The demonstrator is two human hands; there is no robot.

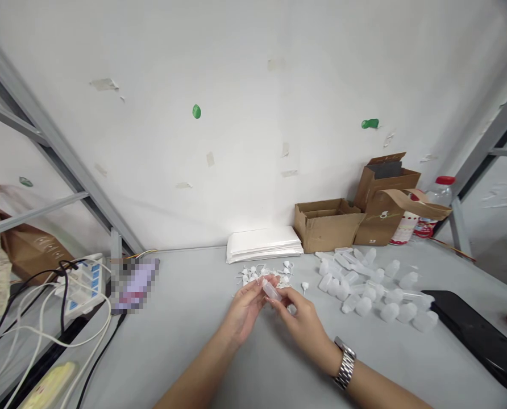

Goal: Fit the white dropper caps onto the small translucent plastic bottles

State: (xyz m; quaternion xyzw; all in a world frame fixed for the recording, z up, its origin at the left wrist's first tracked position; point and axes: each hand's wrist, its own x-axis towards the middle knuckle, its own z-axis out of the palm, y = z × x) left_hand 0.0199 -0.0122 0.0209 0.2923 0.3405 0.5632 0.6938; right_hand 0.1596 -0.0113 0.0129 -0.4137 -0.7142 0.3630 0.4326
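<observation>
Between my two hands is a small translucent plastic bottle (272,290), tilted with its narrow end up and to the left. The fingers of my left hand (245,309) are closed round its upper end. My right hand (299,318), with a metal watch (345,363) on the wrist, pinches its lower end. Just behind my hands lies a pile of small white caps with thin strips (251,274), partly hidden by my fingers. One white cap (305,286) lies apart to the right. Several translucent bottles (363,307) are spread over the grey table to the right.
White flat sheets (262,243) are stacked by the wall, beside an open cardboard box (330,230) and a brown bag (377,221). A black case (479,335) lies at the right. Cables and a power strip (85,284) are at the left, near a blurred purple object (136,284).
</observation>
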